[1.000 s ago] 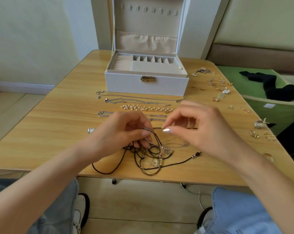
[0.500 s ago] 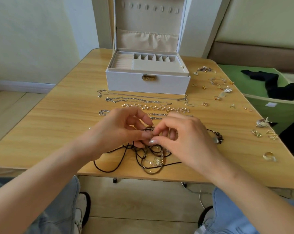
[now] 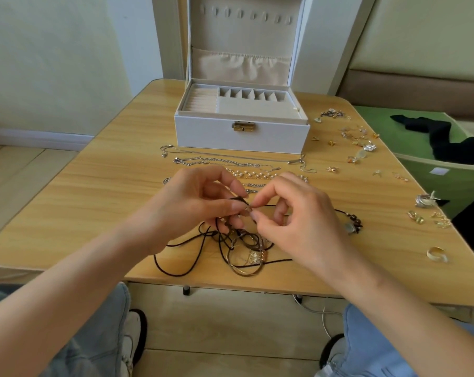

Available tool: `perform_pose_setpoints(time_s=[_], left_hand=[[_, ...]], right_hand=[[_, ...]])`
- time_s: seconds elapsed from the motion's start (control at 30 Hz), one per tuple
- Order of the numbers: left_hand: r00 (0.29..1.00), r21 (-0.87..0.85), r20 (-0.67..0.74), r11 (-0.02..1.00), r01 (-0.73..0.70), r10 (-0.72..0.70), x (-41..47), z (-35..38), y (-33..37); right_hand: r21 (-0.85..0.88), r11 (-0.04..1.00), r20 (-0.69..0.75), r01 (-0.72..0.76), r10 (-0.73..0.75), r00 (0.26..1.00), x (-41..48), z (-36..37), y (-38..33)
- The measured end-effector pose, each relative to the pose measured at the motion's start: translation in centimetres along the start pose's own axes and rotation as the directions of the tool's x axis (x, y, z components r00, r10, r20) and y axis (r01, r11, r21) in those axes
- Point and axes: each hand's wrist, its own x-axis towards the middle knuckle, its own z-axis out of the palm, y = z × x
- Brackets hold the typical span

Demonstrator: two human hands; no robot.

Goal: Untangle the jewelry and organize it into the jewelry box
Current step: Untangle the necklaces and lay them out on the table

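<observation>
A knotted cluster of thin black cords and fine gold chains (image 3: 244, 240) is pictured at the near edge of a light wooden table (image 3: 94, 202), directly in front of the seated person and well short of the open white jewelry box with a beige lining (image 3: 241, 136). A small metal piece at the top of the knot is pinched between the thumb and forefinger of the left hand (image 3: 192, 210). The strand just beside it is pinched in the same way by the right hand (image 3: 301, 221), the fingertips of both almost meeting. The rest of the tangle is left slack on the tabletop, with a dark beaded end (image 3: 354, 223) trailing out past the right hand. Silver chains and a pearl strand (image 3: 252, 174) are laid out straight between the hands and the box.

The cluster is judged to be very light and wholly limp. The cords are expected to be soft and grippy, the chains slippery, easily kinked and liable to snap if tugged. Hold is best taken close to a crossing, or at a clasp or pendant, so that loops can be eased open rather than pulled tight.
</observation>
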Motion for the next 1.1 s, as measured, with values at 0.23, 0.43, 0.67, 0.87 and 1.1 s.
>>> perform_pose_setpoints(time_s=[0.23,0.43,0.67,0.87,1.1], left_hand=[[1.0,-0.042,0.013,0.999,0.011,-0.011,0.0,-0.1,0.3],[0.999,-0.083,-0.042,0.996,0.019,-0.023,0.0,0.2,0.3],[0.994,-0.143,-0.089,0.988,0.054,-0.067,0.0,0.9,0.2],[0.982,-0.179,-0.09,0.973,0.147,-0.165,0.1,0.7,0.0],[0.981,-0.134,-0.068,0.976,0.173,-0.183,0.3,0.6,0.1]], right_hand=[[-0.09,0.989,-0.053,0.12,-0.125,0.991,0.0,-0.1,0.3],[-0.112,0.985,-0.071,0.127,-0.136,0.988,-0.1,-0.1,0.0],[-0.285,0.938,-0.157,0.199,-0.251,0.955,-0.2,0.5,-0.3],[-0.217,0.935,-0.019,0.279,-0.289,0.957,0.3,-0.4,0.2],[-0.367,0.872,-0.063,0.325,-0.372,0.926,0.0,0.0,0.2]])
